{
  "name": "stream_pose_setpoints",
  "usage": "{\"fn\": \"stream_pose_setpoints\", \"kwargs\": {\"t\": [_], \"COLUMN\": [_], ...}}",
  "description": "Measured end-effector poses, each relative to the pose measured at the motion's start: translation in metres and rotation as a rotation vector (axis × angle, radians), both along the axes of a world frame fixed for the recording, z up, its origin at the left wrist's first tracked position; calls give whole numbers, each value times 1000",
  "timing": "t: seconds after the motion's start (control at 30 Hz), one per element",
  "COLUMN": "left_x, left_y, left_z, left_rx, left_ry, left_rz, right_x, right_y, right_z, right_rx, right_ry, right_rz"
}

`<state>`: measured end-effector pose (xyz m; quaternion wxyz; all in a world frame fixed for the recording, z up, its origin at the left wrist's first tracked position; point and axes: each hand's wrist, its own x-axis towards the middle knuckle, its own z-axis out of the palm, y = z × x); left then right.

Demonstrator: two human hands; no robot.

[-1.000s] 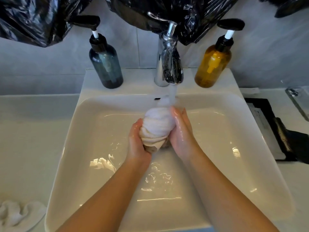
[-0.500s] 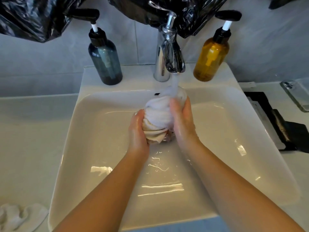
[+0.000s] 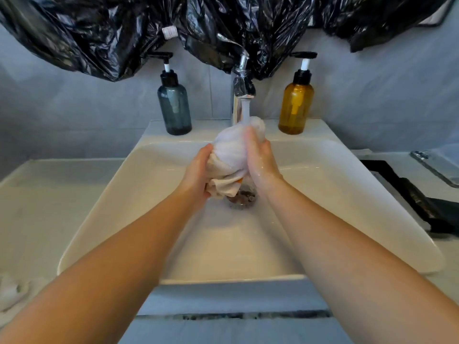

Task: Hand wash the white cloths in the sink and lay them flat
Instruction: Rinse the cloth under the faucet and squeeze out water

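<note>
A bunched wet white cloth (image 3: 231,152) is held above the white sink (image 3: 347,207), right under the water running from the chrome tap (image 3: 242,85). My left hand (image 3: 198,172) grips its lower left side. My right hand (image 3: 259,157) presses against its right side, fingers wrapped round the bundle. The cloth's beige lower end hangs just over the drain (image 3: 244,196). Another crumpled white cloth (image 3: 13,291) lies on the counter at the lower left.
A dark blue pump bottle (image 3: 174,108) stands left of the tap, an amber pump bottle (image 3: 296,105) right of it. Black plastic sheeting (image 3: 99,33) hangs above. A black tray (image 3: 419,202) and a clear item (image 3: 437,167) lie on the right counter.
Both hands have lifted the cloth higher toward the spout, and the drain now shows below it. The view has tilted up and pulled back.
</note>
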<state>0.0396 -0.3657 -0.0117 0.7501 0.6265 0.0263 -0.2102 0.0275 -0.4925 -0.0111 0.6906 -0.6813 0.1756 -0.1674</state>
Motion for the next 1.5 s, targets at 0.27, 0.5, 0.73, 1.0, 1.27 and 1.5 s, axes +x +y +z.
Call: {"fn": "stream_pose_setpoints", "kwargs": {"t": [0.27,0.5,0.73,1.0,1.27,1.5], "left_x": [-1,-7,-2,4,7,10], "left_y": [5,8,8,5,5,5], "left_z": [11,15,7,6,6,4], "left_rx": [139,338,569,780,833,866], "left_ry": [-285,-555,-739,-754,-753,-759], "left_rz": [-74,-257,-379,-379,-378,-378], "right_x": [-10,-18,-19,-20,-23,-22], "right_y": [-3,-8,-8,-12,-10,-12], "right_z": [19,31,27,29,32,30], "right_rx": [226,-124,-260,-245,-267,-260], "right_ry": [5,-72,-63,7,42,44], "right_rz": [121,14,7,78,86,74]}}
